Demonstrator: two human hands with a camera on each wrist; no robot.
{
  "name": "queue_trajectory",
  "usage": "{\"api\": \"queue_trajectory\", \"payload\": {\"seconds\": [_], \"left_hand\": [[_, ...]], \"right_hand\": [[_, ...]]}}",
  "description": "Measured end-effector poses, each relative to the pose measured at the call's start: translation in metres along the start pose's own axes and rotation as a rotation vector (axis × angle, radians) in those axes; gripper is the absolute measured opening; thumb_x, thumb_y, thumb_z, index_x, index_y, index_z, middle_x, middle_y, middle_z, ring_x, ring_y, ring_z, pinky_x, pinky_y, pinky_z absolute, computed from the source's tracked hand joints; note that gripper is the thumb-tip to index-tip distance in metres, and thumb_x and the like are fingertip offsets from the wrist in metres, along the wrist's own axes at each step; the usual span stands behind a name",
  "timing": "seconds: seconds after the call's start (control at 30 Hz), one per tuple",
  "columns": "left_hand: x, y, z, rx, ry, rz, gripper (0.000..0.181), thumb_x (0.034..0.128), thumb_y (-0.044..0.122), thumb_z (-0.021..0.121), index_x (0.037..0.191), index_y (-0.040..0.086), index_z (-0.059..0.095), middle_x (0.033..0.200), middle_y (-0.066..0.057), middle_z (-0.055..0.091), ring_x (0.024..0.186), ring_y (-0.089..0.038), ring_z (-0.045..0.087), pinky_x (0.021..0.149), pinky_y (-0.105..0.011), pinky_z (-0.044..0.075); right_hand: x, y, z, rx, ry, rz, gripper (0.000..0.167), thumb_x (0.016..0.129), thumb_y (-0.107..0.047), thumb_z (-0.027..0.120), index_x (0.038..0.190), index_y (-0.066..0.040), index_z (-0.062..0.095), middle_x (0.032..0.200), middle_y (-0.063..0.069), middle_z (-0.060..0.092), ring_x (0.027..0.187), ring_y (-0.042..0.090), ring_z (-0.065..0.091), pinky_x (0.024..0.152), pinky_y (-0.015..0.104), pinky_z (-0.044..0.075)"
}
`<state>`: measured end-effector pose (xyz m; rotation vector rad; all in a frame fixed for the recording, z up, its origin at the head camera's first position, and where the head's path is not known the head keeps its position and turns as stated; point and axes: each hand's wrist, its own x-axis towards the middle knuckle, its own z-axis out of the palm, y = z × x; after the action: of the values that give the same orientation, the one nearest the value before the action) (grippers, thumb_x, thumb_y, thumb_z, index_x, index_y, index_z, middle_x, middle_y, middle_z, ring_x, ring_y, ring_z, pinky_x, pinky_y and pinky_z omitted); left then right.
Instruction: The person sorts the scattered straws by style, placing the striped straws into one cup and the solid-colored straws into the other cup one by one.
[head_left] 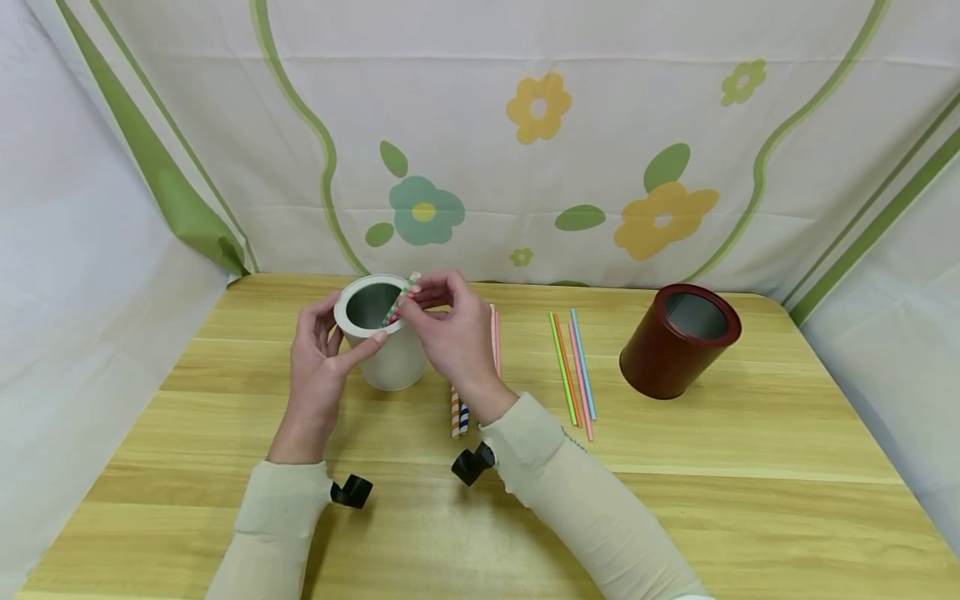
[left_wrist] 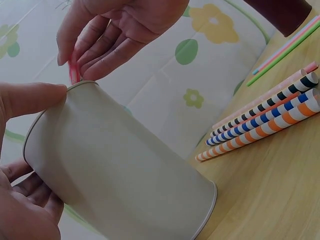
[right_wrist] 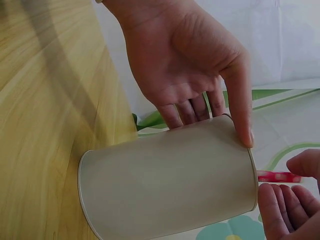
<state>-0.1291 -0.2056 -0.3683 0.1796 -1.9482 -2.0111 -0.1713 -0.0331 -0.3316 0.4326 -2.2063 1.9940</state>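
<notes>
Pinching with its fingers [head_left: 437, 283] the striped straws [head_left: 393, 312] that poke into the white can [head_left: 390, 364] on the tabletop [head_left: 405, 517], the right hand [head_left: 456, 327] should likely squeeze softly, while the left hand [head_left: 318, 358], curled round the can, should hold it steady.

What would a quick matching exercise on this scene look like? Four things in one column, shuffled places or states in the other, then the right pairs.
Things:
1. white can
2. dark red can
3. right hand
4. thin plain straws

Places or states:
A. lie on the table between the two cans
B. holds patterned straws at a can's opening
C. has the left hand around it, thumb at the rim
D. stands at the right, no hand on it

Pairs: 1-C, 2-D, 3-B, 4-A
</notes>
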Motion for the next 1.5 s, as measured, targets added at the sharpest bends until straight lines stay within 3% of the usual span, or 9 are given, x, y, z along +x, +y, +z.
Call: {"api": "queue_trajectory", "payload": {"seconds": [0.3, 0.53, 0.67, 0.77, 0.93, 1.13, 1.37, 1.5], "left_hand": [[0.000, -0.001, -0.001, -0.006, 0.001, 0.002, 0.078, 0.0889, -0.006, 0.080, 0.154, 0.006, 0.040, 0.152, -0.002, 0.051, 0.147, -0.015, 0.046, 0.137, -0.034, 0.025], [0.000, 0.000, -0.001, -0.013, -0.005, -0.010, 0.078, 0.0890, -0.005, 0.081, 0.155, 0.007, 0.040, 0.153, -0.002, 0.050, 0.147, -0.015, 0.046, 0.137, -0.033, 0.025], [0.000, 0.000, 0.000, -0.015, -0.008, -0.009, 0.079, 0.0890, -0.004, 0.081, 0.155, 0.007, 0.040, 0.152, -0.002, 0.050, 0.146, -0.016, 0.046, 0.137, -0.034, 0.025], [0.000, 0.000, 0.000, -0.016, -0.006, -0.006, 0.079, 0.0887, -0.005, 0.081, 0.155, 0.007, 0.040, 0.152, -0.002, 0.051, 0.145, -0.016, 0.046, 0.137, -0.035, 0.025], [0.000, 0.000, 0.000, -0.015, -0.004, -0.006, 0.079, 0.0884, -0.006, 0.081, 0.155, 0.007, 0.040, 0.152, -0.002, 0.051, 0.144, -0.016, 0.046, 0.137, -0.035, 0.026], [-0.001, 0.000, -0.001, -0.015, -0.005, -0.009, 0.080, 0.0886, -0.005, 0.081, 0.155, 0.007, 0.040, 0.154, -0.003, 0.050, 0.145, -0.016, 0.046, 0.137, -0.034, 0.025], [-0.001, -0.001, -0.002, -0.018, -0.005, -0.008, 0.079, 0.0887, -0.006, 0.081, 0.155, 0.006, 0.040, 0.153, -0.003, 0.050, 0.146, -0.017, 0.046, 0.137, -0.034, 0.025], [0.000, -0.001, -0.001, -0.019, -0.009, -0.011, 0.079, 0.0886, -0.005, 0.081, 0.155, 0.007, 0.040, 0.153, -0.003, 0.050, 0.146, -0.017, 0.046, 0.137, -0.034, 0.025]], "right_hand": [[-0.003, 0.003, -0.004, 0.007, 0.003, -0.002, 0.023, 0.095, -0.019, 0.081, 0.115, -0.010, 0.072, 0.107, 0.003, 0.078, 0.101, 0.014, 0.071, 0.090, 0.025, 0.065], [-0.009, 0.007, -0.019, 0.039, 0.024, 0.030, 0.026, 0.096, -0.019, 0.081, 0.118, -0.007, 0.074, 0.108, 0.006, 0.077, 0.101, 0.016, 0.071, 0.092, 0.028, 0.064], [-0.011, 0.015, -0.031, 0.053, 0.054, 0.092, 0.023, 0.095, -0.018, 0.081, 0.115, -0.008, 0.075, 0.106, 0.008, 0.077, 0.093, 0.017, 0.074, 0.084, 0.030, 0.066], [-0.011, 0.026, -0.041, 0.073, 0.069, 0.157, 0.020, 0.096, -0.017, 0.082, 0.112, -0.010, 0.075, 0.103, 0.009, 0.075, 0.085, 0.019, 0.074, 0.082, 0.043, 0.069], [-0.013, 0.050, -0.055, 0.052, 0.110, 0.285, 0.018, 0.095, -0.017, 0.082, 0.110, -0.008, 0.074, 0.101, 0.008, 0.073, 0.087, 0.024, 0.073, 0.088, 0.056, 0.067], [-0.016, 0.072, -0.067, -0.064, 0.136, 0.367, 0.017, 0.095, -0.016, 0.082, 0.108, -0.007, 0.074, 0.099, 0.010, 0.073, 0.087, 0.035, 0.075, 0.078, 0.047, 0.069], [-0.014, 0.087, -0.075, -0.196, 0.099, 0.414, 0.015, 0.094, -0.017, 0.082, 0.106, -0.010, 0.076, 0.099, 0.008, 0.074, 0.079, 0.020, 0.070, 0.064, 0.028, 0.061], [-0.013, 0.091, -0.077, -0.226, 0.082, 0.435, 0.018, 0.092, -0.017, 0.084, 0.107, -0.010, 0.077, 0.098, 0.008, 0.074, 0.079, 0.016, 0.067, 0.062, 0.023, 0.056]]}}
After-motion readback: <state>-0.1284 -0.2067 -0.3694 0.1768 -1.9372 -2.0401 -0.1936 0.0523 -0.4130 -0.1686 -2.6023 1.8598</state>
